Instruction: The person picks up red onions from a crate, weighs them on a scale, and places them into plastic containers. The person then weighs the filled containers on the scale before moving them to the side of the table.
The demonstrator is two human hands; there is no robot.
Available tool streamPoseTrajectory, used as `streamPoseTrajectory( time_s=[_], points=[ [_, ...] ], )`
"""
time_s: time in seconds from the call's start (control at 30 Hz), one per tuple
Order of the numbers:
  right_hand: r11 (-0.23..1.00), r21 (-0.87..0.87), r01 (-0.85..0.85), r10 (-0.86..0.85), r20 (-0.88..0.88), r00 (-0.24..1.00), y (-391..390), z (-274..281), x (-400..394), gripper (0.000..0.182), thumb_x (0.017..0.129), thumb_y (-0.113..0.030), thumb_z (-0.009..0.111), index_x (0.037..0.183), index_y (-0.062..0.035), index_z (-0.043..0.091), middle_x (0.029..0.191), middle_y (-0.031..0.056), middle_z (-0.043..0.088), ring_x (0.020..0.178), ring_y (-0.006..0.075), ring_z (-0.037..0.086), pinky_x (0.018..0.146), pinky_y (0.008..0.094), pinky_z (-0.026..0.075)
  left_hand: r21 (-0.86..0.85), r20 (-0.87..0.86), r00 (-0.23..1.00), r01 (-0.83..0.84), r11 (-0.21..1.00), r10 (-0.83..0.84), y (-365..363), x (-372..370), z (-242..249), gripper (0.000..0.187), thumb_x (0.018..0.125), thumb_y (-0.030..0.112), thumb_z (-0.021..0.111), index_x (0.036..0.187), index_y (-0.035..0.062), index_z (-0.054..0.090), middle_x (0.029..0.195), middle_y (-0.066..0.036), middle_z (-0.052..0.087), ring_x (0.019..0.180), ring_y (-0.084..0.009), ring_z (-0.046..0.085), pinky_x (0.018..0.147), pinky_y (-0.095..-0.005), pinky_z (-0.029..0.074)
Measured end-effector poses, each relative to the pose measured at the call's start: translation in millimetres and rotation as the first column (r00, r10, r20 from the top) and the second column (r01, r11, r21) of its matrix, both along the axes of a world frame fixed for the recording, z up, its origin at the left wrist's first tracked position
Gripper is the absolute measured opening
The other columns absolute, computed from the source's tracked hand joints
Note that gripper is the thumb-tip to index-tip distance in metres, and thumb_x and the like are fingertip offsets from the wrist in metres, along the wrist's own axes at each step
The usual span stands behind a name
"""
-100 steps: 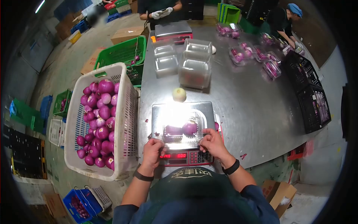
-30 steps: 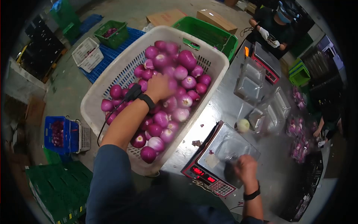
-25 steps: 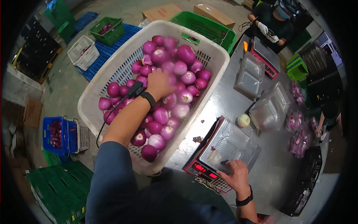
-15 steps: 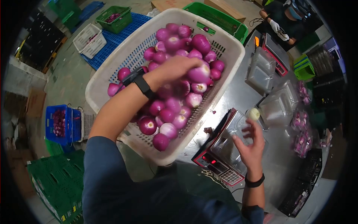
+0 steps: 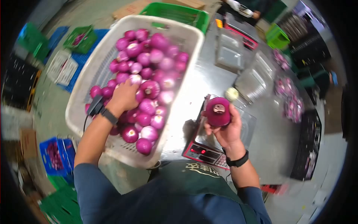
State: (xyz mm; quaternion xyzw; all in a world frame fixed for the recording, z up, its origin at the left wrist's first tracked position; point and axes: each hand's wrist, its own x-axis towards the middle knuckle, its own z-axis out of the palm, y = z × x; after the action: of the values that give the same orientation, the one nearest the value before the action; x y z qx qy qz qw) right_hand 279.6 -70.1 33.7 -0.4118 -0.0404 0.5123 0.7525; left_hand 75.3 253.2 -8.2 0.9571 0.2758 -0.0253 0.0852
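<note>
A big white basket point(image 5: 76, 93) holds many peeled red onions point(image 5: 143, 119). My left hand point(image 5: 126, 96) reaches down among them near the basket's middle, its fingers curled over an onion; whether it grips one is hard to see. In my right hand point(image 5: 227, 127) is a large dark red onion point(image 5: 218, 112), held above the scale with its cut end facing up. The scale point(image 5: 203, 152) shows red digits and bears a clear plastic tray point(image 5: 242, 125). A pale peeled onion point(image 5: 231, 94) lies just beyond the scale.
Clear plastic trays point(image 5: 229, 50) and packed onions point(image 5: 293, 108) are on the metal table point(image 5: 266, 149). Another scale point(image 5: 242, 31) stands at the back by a co-worker's gloved hands point(image 5: 240, 7). A green basket point(image 5: 179, 13) is behind the white one; a black crate point(image 5: 307, 145) is right.
The large onion is now in my right hand, which was empty. My left hand has left the basket's far part and moved back and left among the onions. The view has shifted.
</note>
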Motion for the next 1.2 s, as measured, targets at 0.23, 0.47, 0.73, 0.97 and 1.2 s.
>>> streamPoseTrajectory(
  time_s=[0.23,0.47,0.73,0.97,1.2],
  points=[
    [0.983,0.127,0.136,-0.125,-0.094,0.988,-43.3,-10.2,4.4,0.054,0.106,-0.045,0.043,0.137,-0.0017,0.056,0.114,0.0182,0.07,0.092,0.0365,0.072,0.072,0.0447,0.063,-0.058,-0.065,0.998,-0.03,0.998,0.026,0.9,8.7,-25.0,0.071,0.06,0.016,0.088,0.125,0.0056,0.061,0.119,-0.026,0.061,0.107,-0.0448,0.064,0.092,-0.0528,0.055],
    [0.965,0.185,0.188,-0.192,0.006,0.981,-92.1,-15.5,11.9,0.056,0.098,-0.033,0.053,0.141,0.0022,0.051,0.121,0.0179,0.068,0.101,0.0367,0.071,0.078,0.0461,0.062,-0.98,0.196,0.848,0.146,0.138,0.493,-24.2,-0.9,42.8,0.068,0.076,0.016,0.08,0.136,0.0036,0.05,0.118,-0.016,0.066,0.092,-0.0257,0.071,0.075,-0.0372,0.062],
    [0.98,0.046,0.192,-0.196,0.353,0.915,-130.9,-18.0,9.7,0.086,0.081,-0.011,0.068,0.159,-0.0097,0.032,0.137,0.0141,0.056,0.116,0.0279,0.063,0.084,0.0397,0.06,-0.742,0.265,0.744,0.564,-0.363,0.613,-161.6,-7.5,99.4,0.064,0.085,0.024,0.071,0.141,0.0071,0.046,0.117,-0.023,0.063,0.099,-0.0413,0.07,0.076,-0.0492,0.062],
    [0.981,-0.022,0.194,-0.154,0.525,0.837,-155.2,-25.9,20.5,0.092,0.077,-0.011,0.07,0.159,-0.0094,0.029,0.131,0.0158,0.059,0.111,0.0248,0.064,0.086,0.0358,0.056,-0.625,0.236,0.696,0.643,-0.442,0.678,-259.4,17.1,96.2,0.076,0.083,0.007,0.07,0.151,0.0112,0.036,0.138,-0.024,0.054,0.12,-0.0474,0.062,0.084,-0.0508,0.06],
    [0.918,-0.206,0.338,0.018,0.874,0.485,-169.2,-27.3,31.4,0.088,0.071,-0.01,0.079,0.15,-0.0047,0.04,0.128,0.016,0.061,0.114,0.025,0.066,0.097,0.0386,0.054,-0.892,0.452,0.776,0.385,0.237,0.439,-305.7,69.1,56.2,0.086,0.074,0.003,0.086,0.148,0.0097,0.043,0.136,-0.014,0.059,0.125,-0.0236,0.061,0.103,-0.0375,0.053]
  ],
)
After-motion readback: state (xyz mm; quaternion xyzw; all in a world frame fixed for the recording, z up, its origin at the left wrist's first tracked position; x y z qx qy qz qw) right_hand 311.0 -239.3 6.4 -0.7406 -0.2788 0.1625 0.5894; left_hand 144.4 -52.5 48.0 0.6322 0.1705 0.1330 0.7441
